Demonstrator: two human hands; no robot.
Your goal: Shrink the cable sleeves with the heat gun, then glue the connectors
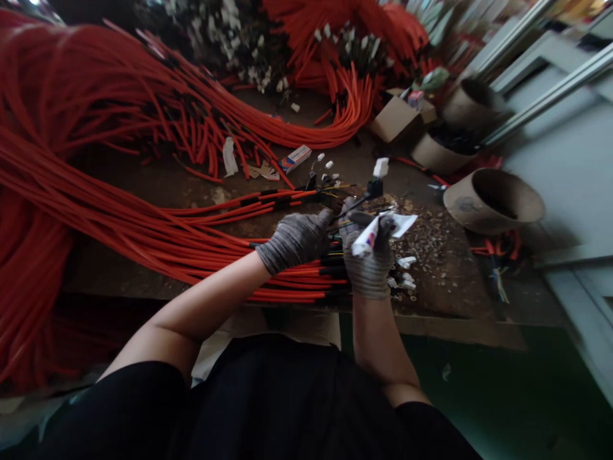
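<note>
Right hand (368,268), in a grey knit glove, is closed on a small white tube (364,237) with a red and blue label; a paper scrap (403,224) sticks out beyond it. Left hand (294,241), gloved alike, is clamped on a cable end (338,217). The hands are close together, not touching, above the bench edge. Thin leads rise from the left hand to a black connector (374,188) with a white plug (381,167), just above the tube. Loose white connectors (406,262) and pale shavings (431,239) lie right of the hands on the worn, dark bench (454,300). Glossy orange-red cables (143,236) sweep in long bundles across the left of the frame. A small carton (294,158) lies upper centre; a cardboard box (395,118) and a tilted cardboard drum (493,201) stand upper right
</note>
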